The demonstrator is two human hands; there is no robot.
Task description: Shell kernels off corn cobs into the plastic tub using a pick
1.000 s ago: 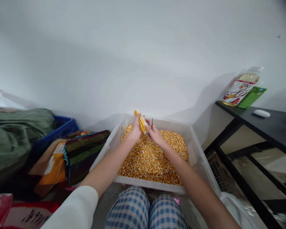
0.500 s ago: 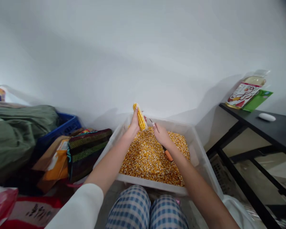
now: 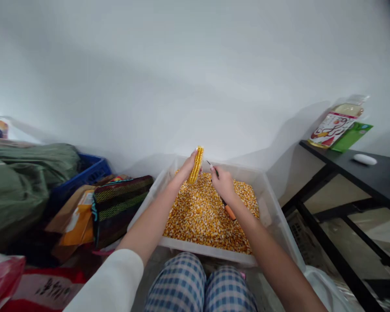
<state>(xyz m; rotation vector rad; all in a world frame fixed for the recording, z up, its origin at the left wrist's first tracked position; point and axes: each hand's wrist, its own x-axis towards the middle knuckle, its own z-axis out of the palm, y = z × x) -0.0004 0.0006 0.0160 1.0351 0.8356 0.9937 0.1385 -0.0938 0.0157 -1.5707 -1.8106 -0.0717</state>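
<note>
My left hand point(image 3: 188, 167) is wrapped around a yellow corn cob point(image 3: 196, 165), held upright and slightly tilted above the bin. Rows of kernels cover the side facing me; its far side is hidden. Just right of the cob, my right hand point(image 3: 223, 184) is closed on a thin pointed tool point(image 3: 209, 163). Its slim tip points up toward the cob, apart from it, and most of the handle is hidden in the fingers. Below both hands, loose corn kernels point(image 3: 201, 216) fill a translucent plastic bin point(image 3: 211, 252). An orange-handled tool point(image 3: 229, 212) lies on the kernels beside my right forearm.
A black table point(image 3: 381, 171) stands at the right, bearing a bottle point(image 3: 336, 123), a green packet point(image 3: 352, 136) and a white oval object point(image 3: 364, 159). At the left are a blue crate point(image 3: 95, 167), a green cloth point(image 3: 29, 173) and a dark mesh bag point(image 3: 120, 208). A white wall point(image 3: 195, 78) rises behind the bin.
The corn cob has turned from leaning left to leaning right, showing more kernel rows. My left hand moved slightly right with it. My right hand shifted a little right and down with the tool.
</note>
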